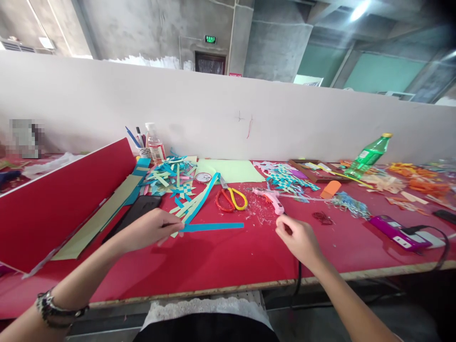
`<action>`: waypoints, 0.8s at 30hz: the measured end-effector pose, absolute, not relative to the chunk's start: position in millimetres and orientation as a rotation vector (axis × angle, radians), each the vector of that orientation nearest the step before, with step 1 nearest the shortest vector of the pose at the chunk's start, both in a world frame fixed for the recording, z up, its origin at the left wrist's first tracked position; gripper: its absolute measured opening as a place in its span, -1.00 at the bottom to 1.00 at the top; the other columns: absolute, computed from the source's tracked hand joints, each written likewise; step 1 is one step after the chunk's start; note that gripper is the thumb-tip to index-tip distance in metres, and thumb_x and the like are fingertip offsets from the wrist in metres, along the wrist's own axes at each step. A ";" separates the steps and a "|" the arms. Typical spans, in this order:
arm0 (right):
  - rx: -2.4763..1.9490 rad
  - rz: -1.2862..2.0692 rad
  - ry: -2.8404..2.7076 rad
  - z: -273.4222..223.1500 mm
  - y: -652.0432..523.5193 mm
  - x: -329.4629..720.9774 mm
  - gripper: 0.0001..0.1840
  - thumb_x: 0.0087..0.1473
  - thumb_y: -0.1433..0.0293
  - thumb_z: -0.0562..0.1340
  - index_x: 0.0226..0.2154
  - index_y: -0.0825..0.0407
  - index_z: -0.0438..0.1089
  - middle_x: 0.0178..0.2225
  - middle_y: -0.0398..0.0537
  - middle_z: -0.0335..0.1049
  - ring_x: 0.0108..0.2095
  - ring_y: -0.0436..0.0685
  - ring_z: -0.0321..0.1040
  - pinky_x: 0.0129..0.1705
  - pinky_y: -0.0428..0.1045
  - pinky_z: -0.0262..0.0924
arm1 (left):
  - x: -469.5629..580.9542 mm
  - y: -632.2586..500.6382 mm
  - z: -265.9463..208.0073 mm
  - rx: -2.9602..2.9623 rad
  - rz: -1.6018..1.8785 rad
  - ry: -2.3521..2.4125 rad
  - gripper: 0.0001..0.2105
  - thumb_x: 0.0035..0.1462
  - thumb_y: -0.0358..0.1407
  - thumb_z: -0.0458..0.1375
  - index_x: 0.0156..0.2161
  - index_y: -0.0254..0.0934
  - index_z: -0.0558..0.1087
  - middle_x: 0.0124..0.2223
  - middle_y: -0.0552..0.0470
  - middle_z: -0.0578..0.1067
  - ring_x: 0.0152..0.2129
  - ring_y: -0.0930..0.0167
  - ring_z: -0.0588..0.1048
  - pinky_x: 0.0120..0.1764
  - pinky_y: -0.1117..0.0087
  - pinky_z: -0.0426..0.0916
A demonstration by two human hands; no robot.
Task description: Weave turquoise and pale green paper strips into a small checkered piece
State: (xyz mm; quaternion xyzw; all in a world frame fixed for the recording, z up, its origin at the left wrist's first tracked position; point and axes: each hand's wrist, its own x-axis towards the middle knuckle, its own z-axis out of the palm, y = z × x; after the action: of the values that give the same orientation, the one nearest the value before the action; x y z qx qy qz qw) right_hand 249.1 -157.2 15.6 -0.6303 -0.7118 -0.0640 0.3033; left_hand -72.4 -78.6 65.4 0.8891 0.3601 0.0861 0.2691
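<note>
My left hand (151, 230) pinches one end of a blue paper strip (217, 227), which points right, low over the red table. Behind that hand, pale green and blue strips (201, 199) lie in a loose bundle. My right hand (299, 240) is apart from the strip, its fingers curled together; whatever they hold, if anything, is hidden. Just beyond it lies a pink glue gun (274, 199), its dark cord running down past my wrist to the table edge. Scissors (230, 198) with red and yellow handles rest between my hands, farther back.
Piles of cut paper (171, 173) and woven pieces (287, 178) lie at the back, around a light green sheet (231, 170). A red board (71, 199) leans at left beside a black phone (137, 213). A green bottle (368, 156) and purple power strip (399, 232) are at right.
</note>
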 end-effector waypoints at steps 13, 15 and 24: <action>-1.281 0.279 -2.310 43.0 -129.2 155.0 -0.78 0.11 0.39 -0.02 -0.49 0.06 0.24 -0.55 -0.16 0.27 -0.53 -0.06 0.20 -0.52 -0.15 -0.06 | -25.0 -93.2 68.0 2.985 0.279 0.872 -0.84 0.05 -0.36 -0.07 -0.43 -0.27 0.35 -0.56 0.09 0.42 -0.61 0.48 0.34 -0.46 0.48 0.14; -1.292 0.291 -2.313 44.2 -128.6 153.3 -0.78 0.10 0.38 -0.01 -0.50 0.06 0.24 -0.57 -0.16 0.27 -0.55 -0.05 0.20 -0.53 -0.15 -0.08 | -21.3 -92.7 60.2 3.151 0.313 0.942 -0.83 0.01 -0.41 -0.09 -0.50 -0.28 0.32 -0.62 0.08 0.38 -0.67 0.47 0.31 -0.45 0.44 0.13; -1.417 0.521 -2.006 55.7 -136.0 205.2 -0.73 0.09 0.30 -0.02 -0.55 0.04 0.19 -0.60 -0.19 0.18 -0.54 -0.05 0.13 -0.49 -0.13 -0.07 | -83.7 -52.8 62.9 3.191 0.294 1.380 -0.79 -0.01 -0.38 -0.07 -0.59 -0.26 0.33 -0.66 0.05 0.35 -0.69 0.45 0.29 -0.55 0.45 0.06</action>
State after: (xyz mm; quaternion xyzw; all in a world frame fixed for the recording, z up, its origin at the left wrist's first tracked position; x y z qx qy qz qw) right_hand 205.2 -136.0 55.7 -0.5366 -0.7597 0.1973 0.3100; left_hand -83.7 -52.8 62.9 0.9009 0.3895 0.0829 -0.1728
